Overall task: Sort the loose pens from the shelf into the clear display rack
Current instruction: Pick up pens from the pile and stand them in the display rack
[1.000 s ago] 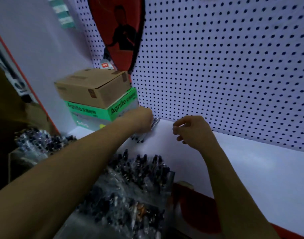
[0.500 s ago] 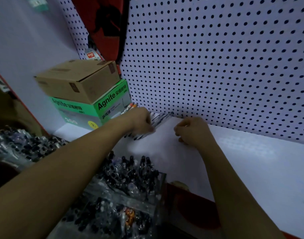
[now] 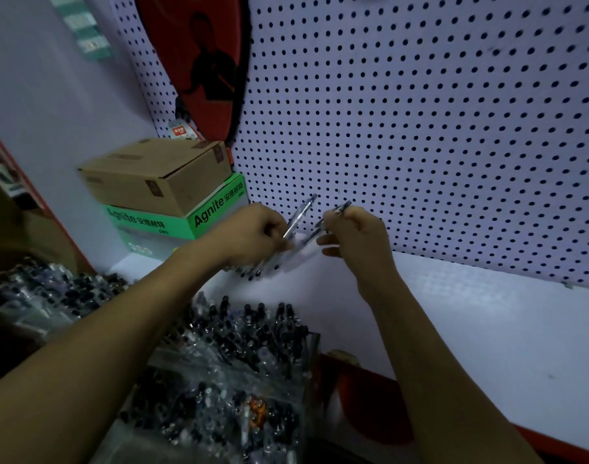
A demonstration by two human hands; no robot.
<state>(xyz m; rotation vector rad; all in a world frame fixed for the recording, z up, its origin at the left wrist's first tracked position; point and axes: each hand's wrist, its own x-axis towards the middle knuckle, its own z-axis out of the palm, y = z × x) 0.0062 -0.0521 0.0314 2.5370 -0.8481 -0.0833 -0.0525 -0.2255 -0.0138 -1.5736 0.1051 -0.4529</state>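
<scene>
Clear plastic pens: each hand holds some, lifted just above the white shelf (image 3: 470, 329) and in front of the pegboard (image 3: 420, 128).
Left hand (image 3: 253, 239): fingers curled round a small bunch of pens (image 3: 298, 217); one clear barrel sticks up to the right, dark tips poke out below the fist.
Right hand (image 3: 356, 242): thumb and fingers pinch a dark-tipped pen (image 3: 333, 217), angled up to the right.
Display rack (image 3: 314, 343): clear, close to the body, below both forearms, already crowded with upright dark-capped pens.
Further out: a brown carton (image 3: 152, 175) sits on a green box (image 3: 212, 209) at the back left; a red paddle case (image 3: 199, 61) hangs on the pegboard.
Doing the step well: it likely helps to square the pens tip to tip in one hand, then carry them down and find a gap before letting go, since the rack looks nearly full.
</scene>
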